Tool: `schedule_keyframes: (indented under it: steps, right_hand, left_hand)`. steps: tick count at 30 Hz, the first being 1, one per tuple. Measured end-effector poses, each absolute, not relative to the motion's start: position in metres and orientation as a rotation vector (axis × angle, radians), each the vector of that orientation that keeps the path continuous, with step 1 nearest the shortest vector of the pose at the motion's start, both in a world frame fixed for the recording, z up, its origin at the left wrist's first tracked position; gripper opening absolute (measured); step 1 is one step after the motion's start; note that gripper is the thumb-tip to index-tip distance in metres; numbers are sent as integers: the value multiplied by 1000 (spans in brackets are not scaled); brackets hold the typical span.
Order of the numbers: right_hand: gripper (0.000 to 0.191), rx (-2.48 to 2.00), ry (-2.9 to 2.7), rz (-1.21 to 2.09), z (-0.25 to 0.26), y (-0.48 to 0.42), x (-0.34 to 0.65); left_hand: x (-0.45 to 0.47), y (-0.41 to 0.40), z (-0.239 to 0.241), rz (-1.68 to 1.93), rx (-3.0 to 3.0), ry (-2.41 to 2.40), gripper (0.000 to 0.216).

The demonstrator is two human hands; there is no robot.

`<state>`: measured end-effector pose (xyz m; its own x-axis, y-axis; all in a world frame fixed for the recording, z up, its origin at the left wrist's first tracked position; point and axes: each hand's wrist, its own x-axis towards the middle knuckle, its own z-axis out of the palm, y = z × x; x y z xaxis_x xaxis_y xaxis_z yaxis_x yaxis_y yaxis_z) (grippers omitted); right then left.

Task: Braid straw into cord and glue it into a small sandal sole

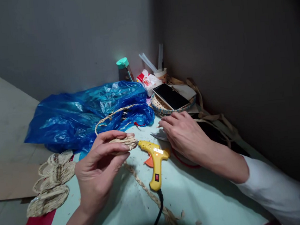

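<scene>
Straw braid [125,143]: middle of the frame; light, soft, bendy; pinch its coiled end.
Left hand [99,167]: you pinch the straw braid.
Right hand [186,135]: flat, empty, beside the yellow glue gun [156,159].

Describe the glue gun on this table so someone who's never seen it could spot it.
Start at the pale green table in front of the blue plastic bag. Between the left hand, which pinches a braided cord, and the right hand lies the glue gun. It is the only bright yellow thing, with an orange trigger and a black cable.
</scene>
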<state>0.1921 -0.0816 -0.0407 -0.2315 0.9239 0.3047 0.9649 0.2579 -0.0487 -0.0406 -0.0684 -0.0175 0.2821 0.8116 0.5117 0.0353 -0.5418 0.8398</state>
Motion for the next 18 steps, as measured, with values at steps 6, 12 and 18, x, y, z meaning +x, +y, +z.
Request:
schedule_keyframes:
  steps: [6, 12, 18]
  right_hand:
    - [23, -1261, -1881, 664, -23, -98, 172]
    - [20, -787, -1390, 1486, -21, -112, 149]
    - [15, -828, -1436, 1435, -26, -106, 152]
  left_hand:
    - [-44, -84, -14, 1408, 1977, 882, 30]
    - [-36, -102, -26, 1425, 2278, 833, 47]
    - [-41, -103, -29, 1254, 1995, 950, 38]
